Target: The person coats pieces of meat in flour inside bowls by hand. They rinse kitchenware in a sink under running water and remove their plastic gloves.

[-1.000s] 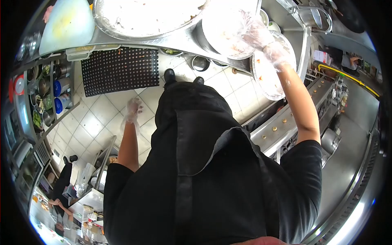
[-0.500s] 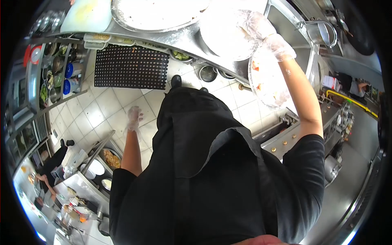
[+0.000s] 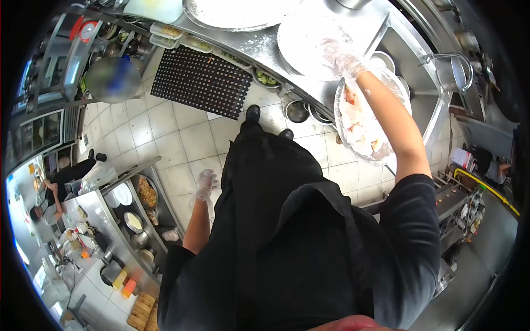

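My right hand [image 3: 343, 58], in a clear plastic glove, is over a round bowl of white powder [image 3: 301, 41]; its fingers blur into the glare. Below my right forearm lies a tray with pale, pinkish raw pieces [image 3: 356, 129], which look like meat. My left hand [image 3: 206, 185], also gloved, hangs beside the black apron above the tiled floor, its fingers loosely apart around nothing. A large round tray of white powder [image 3: 237, 11] stands on the steel counter to the left of the bowl.
A black perforated mat [image 3: 201, 83] covers part of the floor. Pots [image 3: 298, 112] stand under the counter edge. At the left is a steel counter with food pans [image 3: 146, 193], and another person [image 3: 52, 201] beyond it. A sink [image 3: 406, 60] is at the upper right.
The view has swung, showing more of the left counter and the raw pieces. My right hand has shifted over the bowl of powder. My left hand still hangs by my side.
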### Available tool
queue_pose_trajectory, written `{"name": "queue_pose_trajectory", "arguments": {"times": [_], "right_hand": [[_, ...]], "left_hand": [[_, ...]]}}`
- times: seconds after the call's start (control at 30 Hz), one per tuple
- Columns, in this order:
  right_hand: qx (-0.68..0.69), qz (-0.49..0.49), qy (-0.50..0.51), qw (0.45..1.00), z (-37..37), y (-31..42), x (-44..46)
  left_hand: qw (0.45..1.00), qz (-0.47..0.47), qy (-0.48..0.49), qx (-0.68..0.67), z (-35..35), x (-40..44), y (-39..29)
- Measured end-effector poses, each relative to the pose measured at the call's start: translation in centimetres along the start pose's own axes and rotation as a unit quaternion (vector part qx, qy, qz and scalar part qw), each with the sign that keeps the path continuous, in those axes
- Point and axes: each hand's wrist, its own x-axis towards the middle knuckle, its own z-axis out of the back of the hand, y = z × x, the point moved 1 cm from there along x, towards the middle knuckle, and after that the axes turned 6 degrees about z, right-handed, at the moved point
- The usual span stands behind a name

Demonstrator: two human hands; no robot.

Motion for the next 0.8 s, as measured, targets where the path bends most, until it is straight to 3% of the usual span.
{"name": "queue_pose_trajectory", "arguments": {"times": [0.23,0.4,0.47,0.5,0.57,0.63,0.67,0.7,0.73,0.8], "right_hand": [[-0.035,0.024,-0.029,0.999,1.8,-0.8,0.7],[-0.285,0.019,-0.005,0.958,-2.7,2.2,1.1],[-0.333,0.005,-0.014,0.943,1.2,3.0,1.8],[-0.280,-0.010,0.012,0.960,3.2,3.8,2.0],[-0.222,0.002,0.028,0.975,3.4,3.2,2.3],[-0.101,-0.075,0.071,0.990,3.6,1.0,2.9],[0.010,-0.181,0.120,0.976,4.9,0.3,3.6],[0.013,-0.187,0.131,0.974,3.8,-0.6,3.3],[0.039,-0.111,0.116,0.986,2.6,-1.8,2.9],[0.151,-0.095,0.112,0.978,4.9,1.0,3.1]], "left_hand": [[0.997,0.011,0.025,-0.072,-0.1,2.6,2.8],[0.997,-0.016,0.045,-0.062,0.6,5.7,-1.6],[0.998,-0.019,0.049,-0.042,1.3,6.3,-4.6],[0.998,-0.020,0.053,-0.037,1.8,7.7,-5.2],[0.950,-0.212,0.127,-0.193,3.1,10.1,-4.9],[0.941,-0.211,0.135,-0.228,3.8,11.7,-5.8],[0.968,-0.142,0.128,-0.164,4.0,12.5,-8.0],[0.985,-0.075,0.123,-0.097,4.5,12.6,-9.7],[0.985,-0.071,0.129,-0.092,4.9,12.4,-10.4],[0.994,-0.046,0.099,-0.031,5.2,12.6,-11.5]]}}
